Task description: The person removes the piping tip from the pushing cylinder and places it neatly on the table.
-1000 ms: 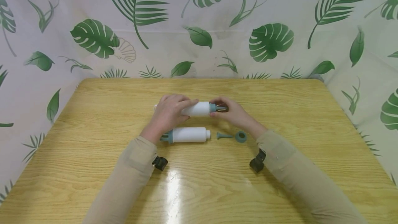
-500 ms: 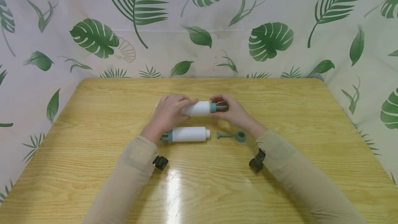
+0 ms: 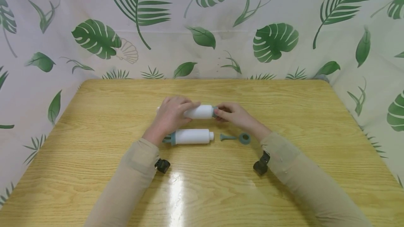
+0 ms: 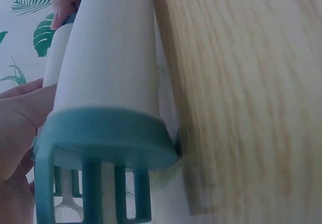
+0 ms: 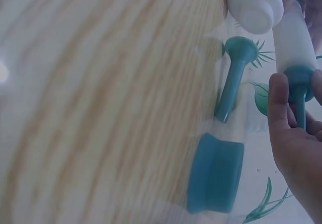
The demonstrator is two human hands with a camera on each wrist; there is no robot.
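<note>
Across the top of a white plastic cylinder (image 3: pixel 203 111), my left hand (image 3: pixel 172 115) grips its body from above. The fingers and thumb of my right hand (image 3: pixel 235 114) pinch the teal end piece (image 3: pixel 215 111) at the cylinder's right end. In the right wrist view this teal piece (image 5: pixel 299 83) has a thin stem pointing away from the cylinder between the fingers. Nearer to me lies a second white cylinder (image 3: pixel 192 136), with a teal slotted cage (image 4: pixel 108 138) on its left end and a narrow white neck at its right. My left hand hides much of the held cylinder.
Right of the second cylinder lie a small teal flared plug (image 3: pixel 228 137) and a teal ring (image 3: pixel 244 138). The wooden table (image 3: pixel 202 192) extends all round. A leaf-print cloth (image 3: pixel 221 52) hangs behind its far edge.
The right hand's fingers have shifted lower and closer over the teal end piece, so its stem is now covered in the head view. The held cylinder has dipped slightly; the left hand keeps its grip.
</note>
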